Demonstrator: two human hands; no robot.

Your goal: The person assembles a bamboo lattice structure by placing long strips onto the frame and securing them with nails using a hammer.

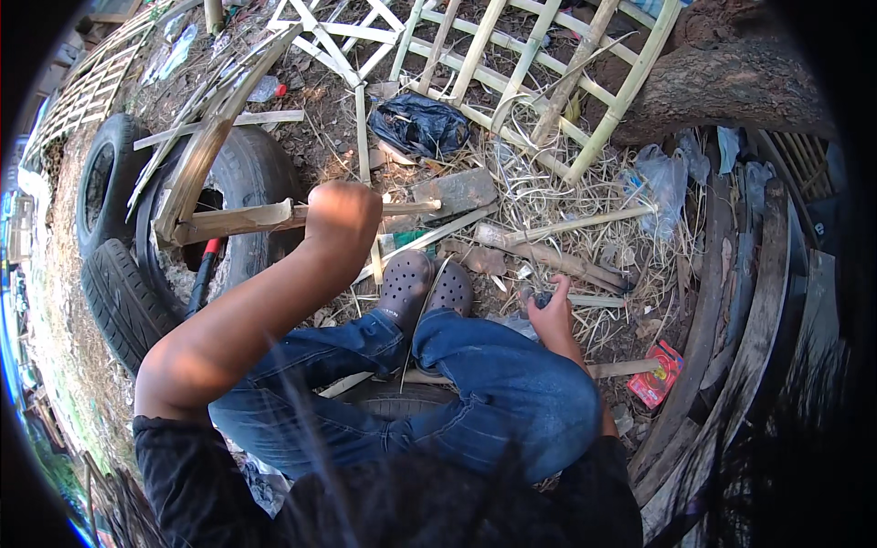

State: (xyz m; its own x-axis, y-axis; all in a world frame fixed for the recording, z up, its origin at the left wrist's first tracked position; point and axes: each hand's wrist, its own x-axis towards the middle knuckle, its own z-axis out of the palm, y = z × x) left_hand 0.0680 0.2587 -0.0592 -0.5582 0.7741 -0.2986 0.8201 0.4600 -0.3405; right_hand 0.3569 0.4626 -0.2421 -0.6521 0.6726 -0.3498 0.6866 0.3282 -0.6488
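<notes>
My left hand [345, 208] is closed in a fist round a length of split bamboo [239, 221]. A narrow, pale end of the piece sticks out to the right of the fist. Its left end meets a taller, splintered bamboo piece [206, 151] leaning over a worn tyre [260, 178]. Low at the right, beside my knee, my right hand [553, 320] has its fingers curled round a small dark object [541, 299] whose kind I cannot make out. A flat grey block [455, 194] lies just beyond my shoes [406, 279].
Bamboo lattice [512, 78] stands at the back, above curly shavings [594, 237]. More tyres [128, 297] sit at the left, with a red-handled tool [208, 260] close by. A black plastic bag [420, 125], a thick log [722, 91], wooden planks [699, 320] and a red packet [656, 374] surround me.
</notes>
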